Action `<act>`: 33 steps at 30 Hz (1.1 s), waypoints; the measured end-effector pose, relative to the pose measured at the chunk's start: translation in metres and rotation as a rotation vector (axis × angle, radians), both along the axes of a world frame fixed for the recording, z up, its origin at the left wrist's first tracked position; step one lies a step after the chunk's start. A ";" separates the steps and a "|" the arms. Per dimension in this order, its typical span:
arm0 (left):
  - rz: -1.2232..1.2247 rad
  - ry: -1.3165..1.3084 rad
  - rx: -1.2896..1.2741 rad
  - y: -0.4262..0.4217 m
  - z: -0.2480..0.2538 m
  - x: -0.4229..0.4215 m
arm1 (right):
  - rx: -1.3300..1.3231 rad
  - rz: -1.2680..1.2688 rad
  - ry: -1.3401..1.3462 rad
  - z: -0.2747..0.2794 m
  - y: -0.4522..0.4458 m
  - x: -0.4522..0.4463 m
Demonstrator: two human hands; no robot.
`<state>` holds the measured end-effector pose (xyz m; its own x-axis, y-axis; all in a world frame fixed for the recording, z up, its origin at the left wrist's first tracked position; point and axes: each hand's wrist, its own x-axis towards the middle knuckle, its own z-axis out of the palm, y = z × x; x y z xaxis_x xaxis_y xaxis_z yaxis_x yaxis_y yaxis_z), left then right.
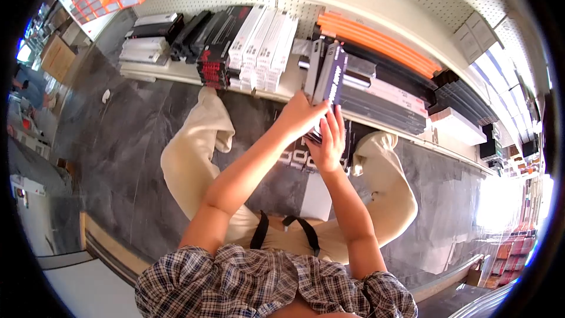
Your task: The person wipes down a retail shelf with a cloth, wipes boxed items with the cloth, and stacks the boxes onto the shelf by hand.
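My left hand (301, 116) is closed around the lower part of a long, narrow box (333, 76) with a dark blue side and pale lettering. Against that box's lower right side lie the stretched fingers of my right hand (329, 141), its palm near the bottom end. A second slim box (315, 65), grey and black, stands just left of the blue one; whether my left hand also grips it cannot be made out. Both tilt up toward the lower shelf (282, 89). Below my hands, a dark carton with white printed shapes (301, 158) sits on the floor, partly hidden.
Left on the shelf are stacked white boxes (259, 41) and black boxes (209, 38). Orange lengths (376, 44) and dark flat boxes (382, 106) lie to the right. An upper shelf (353, 3) overhangs. A white box (316, 197) lies between my knees.
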<state>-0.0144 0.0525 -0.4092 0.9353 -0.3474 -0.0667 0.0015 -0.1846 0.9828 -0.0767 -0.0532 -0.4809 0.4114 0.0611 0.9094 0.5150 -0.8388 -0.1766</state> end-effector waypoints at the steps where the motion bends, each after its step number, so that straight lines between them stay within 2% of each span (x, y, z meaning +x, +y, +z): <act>1: -0.028 -0.101 -0.006 0.000 0.029 -0.010 | -0.040 -0.034 -0.065 0.015 -0.006 -0.001; 2: -0.127 -0.054 0.031 0.000 0.042 -0.006 | -0.101 -0.061 -0.121 0.032 -0.014 0.000; 4: -0.310 -0.158 -0.305 -0.007 0.052 0.011 | -0.088 -0.080 -0.229 0.068 -0.028 0.012; 5: -0.421 -0.131 -0.464 -0.005 0.065 0.015 | -0.121 -0.104 -0.251 0.087 -0.037 0.021; 6: -0.403 -0.170 -0.513 -0.005 0.075 0.022 | -0.154 -0.127 -0.273 0.107 -0.046 0.033; 8: -0.148 -0.640 -0.312 -0.007 0.072 0.062 | -0.210 -0.084 -0.337 0.150 -0.057 0.068; 10: 0.117 -0.997 -0.016 0.006 0.083 0.089 | -0.263 -0.085 -0.186 0.191 -0.066 0.103; 12: 0.237 -1.142 0.169 0.017 0.086 0.117 | -0.274 -0.098 -0.081 0.221 -0.071 0.145; 15: 0.360 -1.199 0.451 0.028 0.081 0.156 | -0.308 -0.093 0.093 0.236 -0.073 0.208; 18: 0.321 -1.203 0.578 0.032 0.092 0.181 | -0.455 -0.121 0.185 0.229 -0.083 0.252; 20: 0.321 -1.215 0.635 0.032 0.099 0.195 | -0.379 -0.097 0.223 0.229 -0.085 0.266; 22: 0.221 -1.156 0.749 0.031 0.102 0.201 | -0.094 0.092 0.392 0.229 -0.084 0.272; 23: 0.210 -1.152 0.775 0.029 0.103 0.204 | 0.048 0.168 0.381 0.227 -0.089 0.285; 26: 0.210 -1.144 0.771 0.024 0.097 0.212 | 0.031 0.247 0.406 0.224 -0.100 0.315; 27: 0.210 -1.119 0.807 0.022 0.099 0.209 | 0.056 0.344 0.495 0.230 -0.101 0.315; 33: 0.206 -1.111 0.810 0.021 0.094 0.204 | 0.025 0.150 0.395 0.226 -0.083 0.313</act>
